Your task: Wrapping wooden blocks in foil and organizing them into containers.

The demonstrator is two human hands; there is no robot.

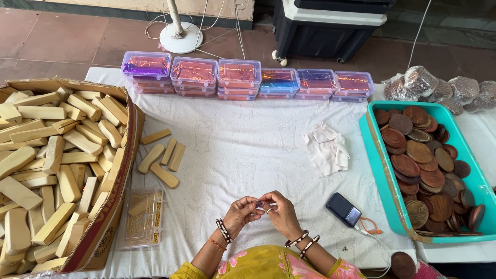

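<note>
My left hand and my right hand meet at their fingertips just above the white tablecloth, near the front edge. Between the fingers sits a tiny dark thing, too small to identify. Both wrists wear beaded bangles. Several loose pale wooden sticks lie to the left of my hands, and a clear plastic box with a wooden stick inside lies beside my left forearm.
A big cardboard box full of wooden sticks fills the left. A row of clear lidded boxes lines the far edge. A teal tray holds brown discs at right. A crumpled white cloth and a phone lie between.
</note>
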